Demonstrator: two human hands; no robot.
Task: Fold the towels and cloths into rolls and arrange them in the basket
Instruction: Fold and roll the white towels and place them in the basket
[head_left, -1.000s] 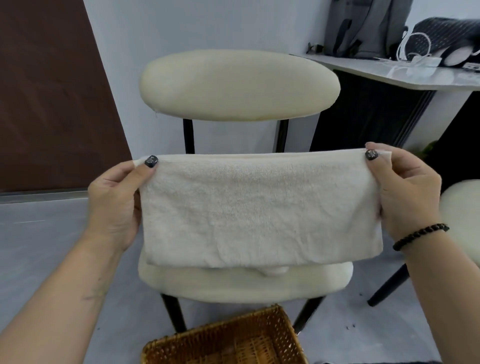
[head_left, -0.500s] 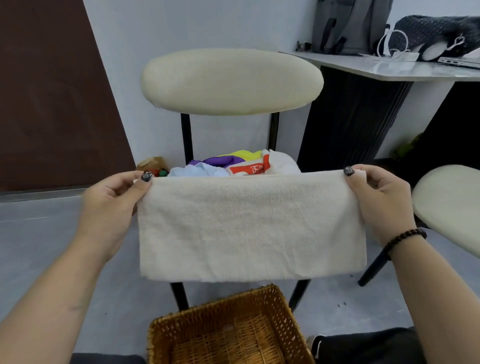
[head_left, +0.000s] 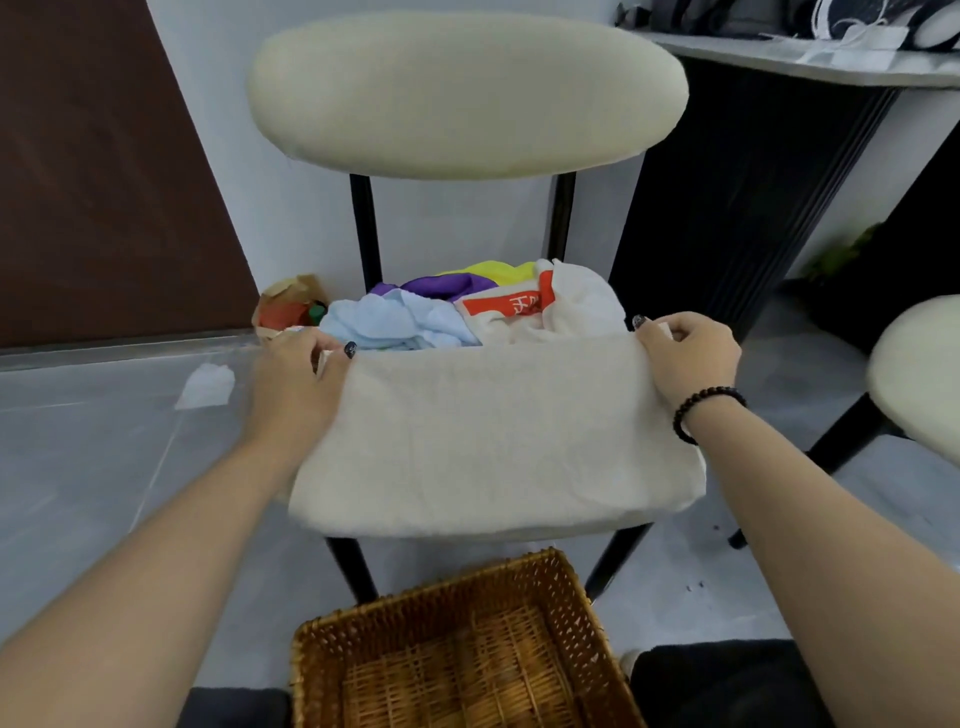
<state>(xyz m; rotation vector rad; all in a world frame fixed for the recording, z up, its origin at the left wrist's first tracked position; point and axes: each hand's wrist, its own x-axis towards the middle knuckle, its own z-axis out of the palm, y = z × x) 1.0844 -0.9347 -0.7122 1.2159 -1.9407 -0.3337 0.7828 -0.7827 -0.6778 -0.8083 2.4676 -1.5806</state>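
Our left hand and right hand pinch the towel's far corners over the chair, basket below

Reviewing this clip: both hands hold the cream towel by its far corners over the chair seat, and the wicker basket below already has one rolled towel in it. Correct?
Not quite. The head view shows the wicker basket holding no roll. The rest stands: left hand and right hand hold the cream towel by its far corners over the chair seat.

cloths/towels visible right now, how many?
5, possibly more buried. Cream towel held by both hands over the chair's front edge. Piled behind it: light blue cloth, purple cloth, yellow cloth, white towel with red print.
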